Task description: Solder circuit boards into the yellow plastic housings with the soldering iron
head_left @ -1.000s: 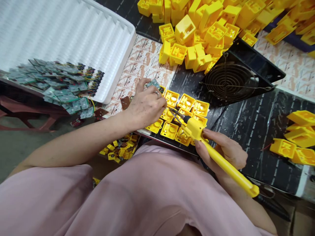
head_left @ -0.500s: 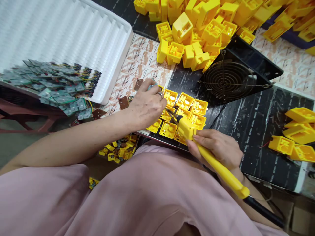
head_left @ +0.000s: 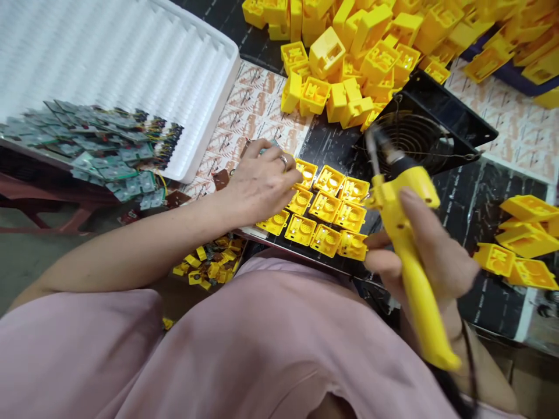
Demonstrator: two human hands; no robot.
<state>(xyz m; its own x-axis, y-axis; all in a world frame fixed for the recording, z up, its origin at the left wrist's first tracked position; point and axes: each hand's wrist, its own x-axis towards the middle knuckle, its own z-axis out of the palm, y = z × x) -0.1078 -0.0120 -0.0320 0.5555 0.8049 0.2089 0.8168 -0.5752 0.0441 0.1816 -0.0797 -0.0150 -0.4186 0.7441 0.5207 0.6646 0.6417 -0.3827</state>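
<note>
My right hand [head_left: 432, 256] is wrapped round a yellow soldering iron [head_left: 410, 233]. The tool's tip, blurred, is raised in front of the black fan. Its grip slants down toward my wrist. Several open yellow plastic cases [head_left: 325, 206] lie in close rows at the table's front edge, small metal parts inside some. At the left end of these rows my left hand [head_left: 264, 183] rests with fingers bent and closed. What is under its fingertips is hidden. Beside that hand lies a brown piece [head_left: 221, 179], partly covered.
A black fan [head_left: 414, 134] with a wire guard stands behind the rows. Yellow housings [head_left: 327, 52] are heaped at the back, and more [head_left: 530, 227] lie at right. A white ribbed tray [head_left: 183, 58] holds wired circuit boards [head_left: 109, 145]. Below the edge is a box of small yellow parts [head_left: 213, 265].
My right hand has lifted the soldering iron away from the cases and swung it to the right, tip now up. My left hand has stayed nearly in place.
</note>
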